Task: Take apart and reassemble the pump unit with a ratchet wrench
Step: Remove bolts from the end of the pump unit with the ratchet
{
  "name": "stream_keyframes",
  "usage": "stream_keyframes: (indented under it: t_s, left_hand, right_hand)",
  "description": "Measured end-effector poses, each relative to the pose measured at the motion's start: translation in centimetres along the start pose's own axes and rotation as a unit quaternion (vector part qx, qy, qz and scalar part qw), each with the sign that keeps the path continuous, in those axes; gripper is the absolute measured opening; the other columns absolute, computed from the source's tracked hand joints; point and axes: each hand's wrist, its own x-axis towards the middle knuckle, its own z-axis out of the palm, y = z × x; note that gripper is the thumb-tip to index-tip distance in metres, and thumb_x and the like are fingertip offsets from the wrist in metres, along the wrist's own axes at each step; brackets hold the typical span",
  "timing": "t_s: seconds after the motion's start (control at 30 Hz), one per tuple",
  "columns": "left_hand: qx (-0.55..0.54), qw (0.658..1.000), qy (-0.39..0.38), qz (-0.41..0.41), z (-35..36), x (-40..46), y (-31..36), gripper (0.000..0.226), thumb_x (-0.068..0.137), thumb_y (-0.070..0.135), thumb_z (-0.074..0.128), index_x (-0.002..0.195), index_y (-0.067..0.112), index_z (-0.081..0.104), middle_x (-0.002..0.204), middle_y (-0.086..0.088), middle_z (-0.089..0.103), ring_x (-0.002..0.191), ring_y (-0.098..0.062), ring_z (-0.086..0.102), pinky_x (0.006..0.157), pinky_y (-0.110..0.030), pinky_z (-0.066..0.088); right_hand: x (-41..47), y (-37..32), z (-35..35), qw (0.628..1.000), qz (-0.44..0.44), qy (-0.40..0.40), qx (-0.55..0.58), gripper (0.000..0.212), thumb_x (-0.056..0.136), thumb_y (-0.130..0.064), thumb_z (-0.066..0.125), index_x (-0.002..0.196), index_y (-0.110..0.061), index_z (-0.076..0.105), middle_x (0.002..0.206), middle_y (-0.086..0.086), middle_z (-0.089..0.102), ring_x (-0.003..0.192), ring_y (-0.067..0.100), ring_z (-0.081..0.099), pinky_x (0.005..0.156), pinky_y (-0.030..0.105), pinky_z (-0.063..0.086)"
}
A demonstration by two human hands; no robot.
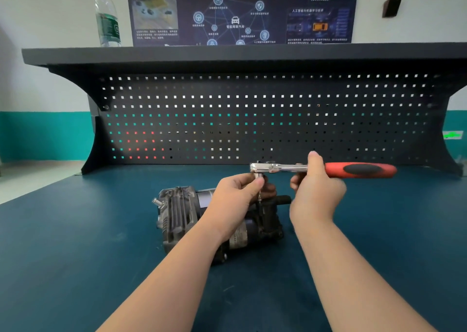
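Observation:
The pump unit (177, 213), a grey finned metal body with a dark motor end, lies on the blue workbench (75, 256) at centre. Above its right end a ratchet wrench (283, 167) with a chrome head and a red-and-black handle is held level, handle to the right. A socket and thin bit hang down from the wrench's head toward the pump. My left hand (237, 195) pinches the socket just under the head. My right hand (316, 187) grips the chrome shank next to the red handle. My left forearm hides part of the pump.
A dark pegboard (252, 117) with a shelf on top stands along the back of the bench. A clear water bottle (107, 18) stands on the shelf at the left. A dark poster hangs on the wall behind.

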Motion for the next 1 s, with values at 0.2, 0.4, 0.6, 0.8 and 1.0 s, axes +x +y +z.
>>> stream_keyframes:
  t_s: [0.2,0.4,0.6,0.8,1.0]
  left_hand:
    - [0.044,0.999,-0.006,0.015,-0.4,-0.1,-0.1,0.016,0.091,0.021,0.06,0.089,0.012,0.073,0.082,-0.008,0.07,0.075,-0.017,0.061,0.074,-0.035,0.05]
    - [0.005,1.0,0.02,0.019,-0.1,-0.2,-0.1,0.014,0.081,0.02,0.064,0.077,0.014,0.075,0.083,-0.006,0.074,0.085,-0.02,0.071,0.085,-0.033,0.053]
    - [0.006,1.0,0.017,0.003,-0.1,-0.1,0.3,0.011,0.086,0.011,0.064,0.081,0.013,0.074,0.085,-0.008,0.074,0.087,-0.021,0.07,0.086,-0.03,0.052]
    - [0.029,0.999,0.017,-0.012,0.0,0.1,0.5,0.014,0.09,0.013,0.059,0.086,0.009,0.072,0.085,-0.009,0.074,0.084,-0.02,0.069,0.089,-0.036,0.05]
    - [0.071,0.996,0.016,0.043,0.2,-0.7,0.8,0.014,0.069,0.018,0.063,0.064,0.023,0.074,0.058,0.01,0.065,0.054,-0.001,0.057,0.057,-0.019,0.049]
  right_hand:
    - [-3.5,-0.6,0.0,0.843,-0.461,-0.171,-0.219,0.038,0.085,-0.029,0.057,0.057,-0.011,0.04,0.05,0.002,0.042,0.048,0.012,0.041,0.05,0.014,0.033]
    - [-1.4,-1.5,-0.1,0.979,-0.146,-0.117,-0.08,0.03,0.086,-0.019,0.057,0.062,-0.017,0.039,0.043,0.005,0.054,0.036,0.018,0.053,0.037,0.022,0.037]
    - [1.0,-0.6,-0.6,0.98,0.178,-0.041,0.078,0.015,0.087,-0.005,0.056,0.073,-0.006,0.049,0.054,0.002,0.051,0.036,0.009,0.049,0.037,0.016,0.037]
    - [-2.0,-1.0,0.5,0.986,-0.145,-0.053,-0.063,0.028,0.083,-0.011,0.052,0.059,-0.016,0.039,0.04,-0.003,0.05,0.04,0.013,0.05,0.044,0.025,0.041]
    - [-3.8,-1.3,0.6,0.776,-0.543,-0.218,-0.236,0.031,0.08,-0.004,0.055,0.058,-0.013,0.035,0.059,0.0,0.032,0.052,0.013,0.03,0.051,0.02,0.026]
